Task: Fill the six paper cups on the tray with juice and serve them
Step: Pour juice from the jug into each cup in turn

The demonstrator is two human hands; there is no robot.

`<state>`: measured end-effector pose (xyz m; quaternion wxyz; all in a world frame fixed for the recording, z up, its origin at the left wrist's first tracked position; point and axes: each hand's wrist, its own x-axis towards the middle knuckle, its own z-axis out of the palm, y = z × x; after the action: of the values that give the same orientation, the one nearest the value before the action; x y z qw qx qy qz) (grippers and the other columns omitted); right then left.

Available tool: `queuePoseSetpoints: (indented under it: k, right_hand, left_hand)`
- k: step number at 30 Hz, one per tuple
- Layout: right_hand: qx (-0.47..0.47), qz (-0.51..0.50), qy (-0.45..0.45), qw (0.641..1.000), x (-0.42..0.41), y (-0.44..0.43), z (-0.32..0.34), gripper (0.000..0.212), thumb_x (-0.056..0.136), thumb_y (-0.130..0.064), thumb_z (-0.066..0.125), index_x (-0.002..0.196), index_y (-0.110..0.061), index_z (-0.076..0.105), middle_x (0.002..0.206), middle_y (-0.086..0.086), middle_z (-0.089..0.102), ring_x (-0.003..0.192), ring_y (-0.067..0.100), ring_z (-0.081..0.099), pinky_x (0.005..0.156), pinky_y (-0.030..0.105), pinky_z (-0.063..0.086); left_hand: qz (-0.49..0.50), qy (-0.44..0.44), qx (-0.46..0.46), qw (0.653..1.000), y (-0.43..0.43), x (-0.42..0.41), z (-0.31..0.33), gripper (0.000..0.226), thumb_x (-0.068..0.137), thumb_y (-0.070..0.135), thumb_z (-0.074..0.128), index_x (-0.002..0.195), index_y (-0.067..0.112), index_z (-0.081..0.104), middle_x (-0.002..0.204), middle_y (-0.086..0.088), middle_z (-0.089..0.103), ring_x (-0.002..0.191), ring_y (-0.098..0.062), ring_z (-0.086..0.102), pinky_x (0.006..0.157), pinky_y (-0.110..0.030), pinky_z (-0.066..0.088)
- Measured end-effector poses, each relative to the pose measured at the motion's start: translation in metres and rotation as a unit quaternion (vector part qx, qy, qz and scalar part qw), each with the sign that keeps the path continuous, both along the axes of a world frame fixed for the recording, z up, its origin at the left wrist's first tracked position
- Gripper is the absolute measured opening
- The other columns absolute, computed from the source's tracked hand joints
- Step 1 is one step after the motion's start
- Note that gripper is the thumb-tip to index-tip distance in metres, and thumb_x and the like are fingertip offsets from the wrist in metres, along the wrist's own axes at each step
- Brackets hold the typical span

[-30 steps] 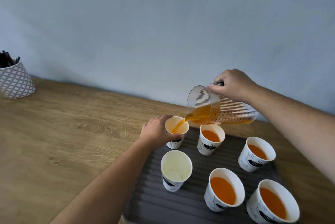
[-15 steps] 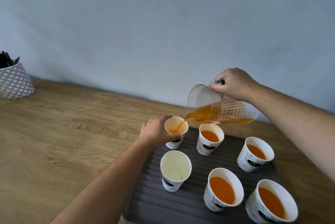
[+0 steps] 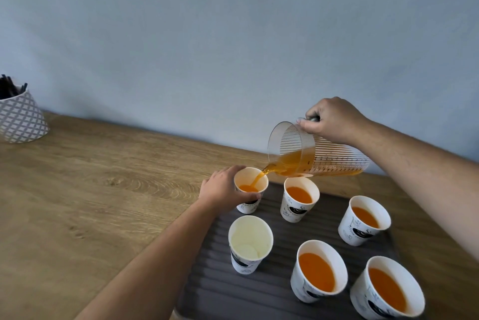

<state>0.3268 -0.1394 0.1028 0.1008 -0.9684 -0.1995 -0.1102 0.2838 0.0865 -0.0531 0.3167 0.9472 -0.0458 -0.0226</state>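
Observation:
A dark ribbed tray [image 3: 261,286] on the wooden table carries several white paper cups. My left hand [image 3: 223,191] grips the far-left cup [image 3: 250,207], which holds a little orange juice. My right hand [image 3: 334,120] holds the handle of a clear striped jug [image 3: 311,156], tilted left, and a stream of juice runs from its spout into that cup. The near-left cup [image 3: 250,244] holds no juice. The far-middle cup [image 3: 299,200], the far-right cup [image 3: 364,221], the near-middle cup [image 3: 317,270] and the near-right cup [image 3: 386,291] hold orange juice.
A white patterned pot [image 3: 20,117] with dark sticks stands at the table's far left by the blue-grey wall. Bare wooden tabletop [image 3: 103,190] stretches left of the tray.
The juice level in the far-left cup has risen while the stream kept flowing. Both hands and the jug have hardly moved.

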Motion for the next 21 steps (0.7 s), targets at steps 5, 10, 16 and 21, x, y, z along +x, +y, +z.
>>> queuePoseSetpoints:
  k: [5,10,16,21]
  right_hand:
    - [-0.001,0.001,-0.003,1.000,0.0006,0.0006,0.0006,0.054,0.088,-0.035,0.060,0.044,-0.016,0.035,0.044,-0.001,0.031,0.045,0.017,0.028,0.052,0.030,0.024]
    - [-0.004,0.001,-0.003,1.000,0.0018,0.0011,-0.0002,0.054,0.087,-0.038,0.060,0.044,-0.015,0.036,0.044,0.000,0.031,0.046,0.017,0.028,0.053,0.031,0.025]
    - [-0.006,0.001,-0.004,1.000,0.0034,0.0010,-0.0009,0.053,0.087,-0.039,0.060,0.046,-0.014,0.037,0.045,0.001,0.032,0.047,0.017,0.029,0.053,0.031,0.025]
    - [-0.009,0.002,-0.003,1.000,0.0032,0.0016,0.0002,0.053,0.087,-0.037,0.059,0.045,-0.015,0.037,0.044,0.001,0.032,0.045,0.017,0.028,0.052,0.031,0.026]
  left_hand:
    - [0.000,0.000,0.001,1.000,0.0004,0.0009,-0.0017,0.080,0.064,0.068,0.068,0.135,0.041,0.041,0.135,0.012,0.053,0.125,-0.016,0.046,0.101,-0.044,0.037]
    - [0.000,-0.002,0.001,1.000,0.0007,0.0009,-0.0012,0.079,0.065,0.068,0.068,0.134,0.041,0.041,0.133,0.012,0.055,0.125,-0.016,0.047,0.100,-0.044,0.037]
    - [0.000,-0.001,0.003,1.000,0.0004,0.0008,-0.0007,0.078,0.065,0.067,0.069,0.134,0.042,0.041,0.131,0.011,0.056,0.124,-0.017,0.047,0.099,-0.043,0.035]
    - [0.002,0.002,0.006,1.000,0.0002,0.0012,-0.0010,0.079,0.066,0.068,0.068,0.135,0.042,0.041,0.132,0.011,0.055,0.124,-0.017,0.047,0.099,-0.043,0.035]
